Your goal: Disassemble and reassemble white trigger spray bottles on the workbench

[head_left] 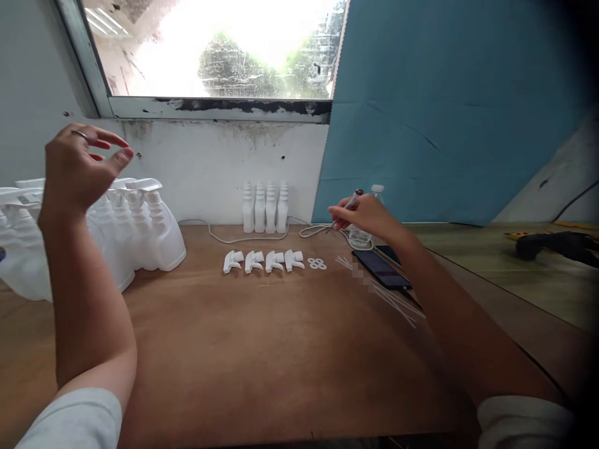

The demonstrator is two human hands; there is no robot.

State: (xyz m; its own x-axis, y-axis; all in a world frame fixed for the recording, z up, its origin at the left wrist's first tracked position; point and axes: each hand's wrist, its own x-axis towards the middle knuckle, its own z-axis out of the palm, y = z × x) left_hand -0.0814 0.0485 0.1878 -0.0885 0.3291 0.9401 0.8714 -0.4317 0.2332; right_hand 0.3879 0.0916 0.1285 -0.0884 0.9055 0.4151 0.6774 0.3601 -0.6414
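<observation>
My left hand (87, 162) is raised at the left, above and in front of the large white bottles (161, 234). Its fingers are bent but apart, with nothing between them. My right hand (362, 215) holds a small screwdriver (352, 201) by its handle, the thin shaft angled down to the left. Below and left of that hand lie several small white ring washers (317, 264) in a cluster. Several white spray trigger heads (255, 262) are lined up left of the washers. Thin white tubes (393, 302) lie on the brown table (262, 349) below my right hand.
Several slim white bottles (266, 209) stand against the wall. A white cable (224, 240) runs along the table's back. At the right are a dark phone (381, 269) and a clear bottle (377, 191). Farther right rests a black-and-yellow object (547, 244).
</observation>
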